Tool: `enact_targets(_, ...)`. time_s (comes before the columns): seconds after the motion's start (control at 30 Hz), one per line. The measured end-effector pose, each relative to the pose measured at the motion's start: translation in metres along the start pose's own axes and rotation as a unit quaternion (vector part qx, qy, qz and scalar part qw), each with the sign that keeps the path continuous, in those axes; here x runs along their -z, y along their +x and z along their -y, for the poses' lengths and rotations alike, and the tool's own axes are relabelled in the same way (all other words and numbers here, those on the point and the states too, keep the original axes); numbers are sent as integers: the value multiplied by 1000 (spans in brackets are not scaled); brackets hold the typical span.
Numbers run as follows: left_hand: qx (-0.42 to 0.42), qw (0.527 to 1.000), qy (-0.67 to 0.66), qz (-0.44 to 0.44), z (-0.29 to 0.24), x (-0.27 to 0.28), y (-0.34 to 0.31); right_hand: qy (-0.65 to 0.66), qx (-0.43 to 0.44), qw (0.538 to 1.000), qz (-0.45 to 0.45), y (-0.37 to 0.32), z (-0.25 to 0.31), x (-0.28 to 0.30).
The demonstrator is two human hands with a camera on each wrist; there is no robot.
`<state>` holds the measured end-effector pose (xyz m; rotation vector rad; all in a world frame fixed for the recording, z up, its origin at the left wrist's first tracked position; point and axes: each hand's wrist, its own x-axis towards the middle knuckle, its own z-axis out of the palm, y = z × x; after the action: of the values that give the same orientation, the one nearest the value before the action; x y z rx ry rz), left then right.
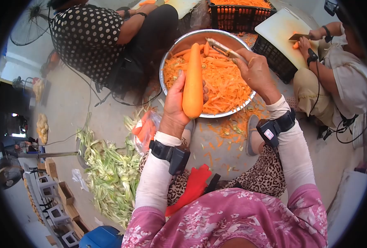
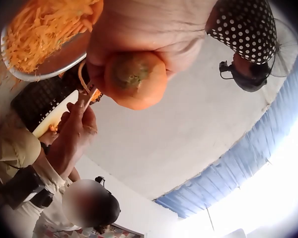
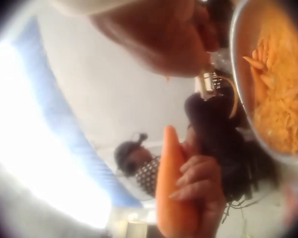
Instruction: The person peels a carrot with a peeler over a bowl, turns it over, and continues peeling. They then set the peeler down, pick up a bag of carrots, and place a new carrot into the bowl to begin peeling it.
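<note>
A large orange carrot (image 1: 193, 82) stands nearly upright in the left hand (image 1: 176, 103), whose fingers curl round it over the metal bowl. The left wrist view shows the carrot's stem end (image 2: 135, 79) below the left palm (image 2: 149, 29). In the right hand (image 1: 258, 74) a peeler (image 1: 224, 49) is gripped, its head just right of the carrot's narrow end, apart from it. In the right wrist view the left hand (image 3: 201, 191) wraps the carrot (image 3: 174, 183), and the right hand (image 3: 154, 42) is blurred.
The metal bowl (image 1: 167, 89) holds orange peelings and several carrots. Corn husks (image 1: 109, 177) lie on the floor at left, beside a plastic bag (image 1: 146, 130) of carrots. One person (image 1: 88, 41) sits at upper left; another at right cuts on a white board (image 1: 278, 33).
</note>
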<state>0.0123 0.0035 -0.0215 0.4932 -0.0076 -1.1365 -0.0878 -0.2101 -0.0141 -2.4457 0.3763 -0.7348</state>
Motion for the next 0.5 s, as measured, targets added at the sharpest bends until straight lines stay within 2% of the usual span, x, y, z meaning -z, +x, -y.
enact_targets(0.07,-1,1000,13,0,-1,1,1,108,-23,994,5,1,13,8)
enact_targets(0.17,-20,998,49,-41,1,-2,1,109,-20,994,20,-5,23,8)
enact_targets(0.3,-28,998,44,-23,-1,8,4,49,-14,997,65,-9,20,4)
enact_targets(0.37,-46,996,53,-48,0,6,4,81,-26,996,9,-8,16,2)
enact_targets(0.5,-50,995,68,-58,-1,2,3,123,-67,989,57,-3,13,1)
